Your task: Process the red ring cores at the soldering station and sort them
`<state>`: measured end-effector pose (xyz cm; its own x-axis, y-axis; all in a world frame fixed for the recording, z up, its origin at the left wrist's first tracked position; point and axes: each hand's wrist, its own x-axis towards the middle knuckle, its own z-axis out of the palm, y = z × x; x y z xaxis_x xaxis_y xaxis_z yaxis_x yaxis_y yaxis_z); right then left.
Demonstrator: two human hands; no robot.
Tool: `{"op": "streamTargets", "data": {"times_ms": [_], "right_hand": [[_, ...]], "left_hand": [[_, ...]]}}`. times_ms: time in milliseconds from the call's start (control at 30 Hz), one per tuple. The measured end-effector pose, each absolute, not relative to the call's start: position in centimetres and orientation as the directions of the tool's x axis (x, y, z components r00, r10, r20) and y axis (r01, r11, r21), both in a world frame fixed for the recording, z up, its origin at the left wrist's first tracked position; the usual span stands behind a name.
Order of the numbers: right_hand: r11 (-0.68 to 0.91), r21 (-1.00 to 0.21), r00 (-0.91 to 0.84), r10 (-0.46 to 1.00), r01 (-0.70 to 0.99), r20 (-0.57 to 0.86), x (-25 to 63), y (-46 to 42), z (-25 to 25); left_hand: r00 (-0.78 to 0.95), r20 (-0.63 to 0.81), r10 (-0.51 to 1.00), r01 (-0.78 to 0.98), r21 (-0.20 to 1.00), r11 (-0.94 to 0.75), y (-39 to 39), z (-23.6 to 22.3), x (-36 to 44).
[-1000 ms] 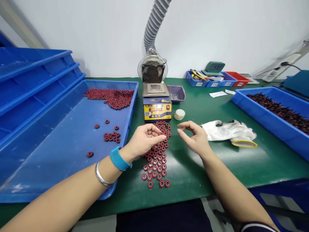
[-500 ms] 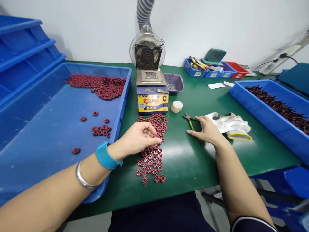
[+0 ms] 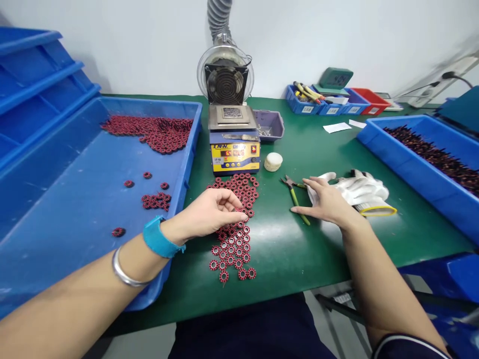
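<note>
My left hand [image 3: 211,212] hovers over a spread of small red-wound ring cores [image 3: 238,252] on the green table. Its fingers are curled and the thumb stretches out apart from them, with nothing visible in between. My right hand [image 3: 329,203] is open, thumb and fingers spread, resting on white gloves [image 3: 362,190] with a yellow-edged cuff. Beside its thumb and fingertips lies a pair of green-handled cutting pliers [image 3: 294,197], jaws pointing away from me.
On the left, a large blue tray [image 3: 93,274] holds many more red cores. Behind the loose cores stands a yellow-fronted heated pot [image 3: 235,154] under an exhaust duct [image 3: 220,20]. A round whitish pad [image 3: 273,162] sits beside it. Another blue tray [image 3: 415,159] with dark parts is at right.
My right hand has shifted slightly right along with the gloves, uncovering more of the pliers' green handle. My left hand stays nearly in place above the cores. The view has turned a little.
</note>
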<state>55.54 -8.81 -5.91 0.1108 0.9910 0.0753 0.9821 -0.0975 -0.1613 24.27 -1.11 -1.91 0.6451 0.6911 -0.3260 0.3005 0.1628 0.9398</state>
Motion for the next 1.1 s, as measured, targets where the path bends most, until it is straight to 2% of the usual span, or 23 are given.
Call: {"op": "streamTargets", "data": {"times_ms": [67,100,233,333,400,533,600,733,1100], "right_hand": [[-0.084,-0.191,0.114,0.982,0.978,0.151,55.5,-9.3,-5.8],[-0.087,-0.228,0.121,0.983,0.970,0.140,55.4,-9.6,-5.8],[-0.102,-0.468,0.057,0.992,0.878,-0.108,54.7,-10.0,-6.1],[-0.036,-0.554,-0.038,0.992,0.832,-0.121,53.8,-9.4,-6.6],[0.021,-0.527,-0.042,0.999,0.850,-0.029,53.3,-9.1,-6.8],[0.099,-0.364,-0.039,0.985,0.926,0.168,53.0,-9.1,-7.2],[0.082,-0.282,-0.038,0.986,0.956,0.160,53.2,-9.3,-7.6],[-0.069,-0.174,0.089,0.989,0.982,0.114,54.5,-9.6,-8.5],[-0.219,-0.084,0.216,0.975,0.972,-0.047,56.3,-9.4,-7.3]], "left_hand": [[0.643,-0.327,0.692,0.316,0.937,0.150,-1.0,-1.9,24.2],[0.640,-0.329,0.694,0.325,0.935,0.143,-1.0,-1.8,24.2],[0.621,-0.347,0.703,0.368,0.921,0.130,-0.8,-1.8,24.2],[0.617,-0.343,0.708,0.367,0.921,0.127,-0.7,-1.8,24.2],[0.621,-0.342,0.705,0.365,0.922,0.127,-0.7,-1.7,24.2],[0.616,-0.364,0.699,0.374,0.916,0.148,-0.8,-1.4,24.2],[0.617,-0.380,0.689,0.378,0.911,0.164,-0.8,-1.3,24.2],[0.638,-0.391,0.664,0.387,0.908,0.163,-0.9,-1.3,24.1],[0.665,-0.396,0.633,0.395,0.906,0.152,-0.9,-1.3,24.1]]}}
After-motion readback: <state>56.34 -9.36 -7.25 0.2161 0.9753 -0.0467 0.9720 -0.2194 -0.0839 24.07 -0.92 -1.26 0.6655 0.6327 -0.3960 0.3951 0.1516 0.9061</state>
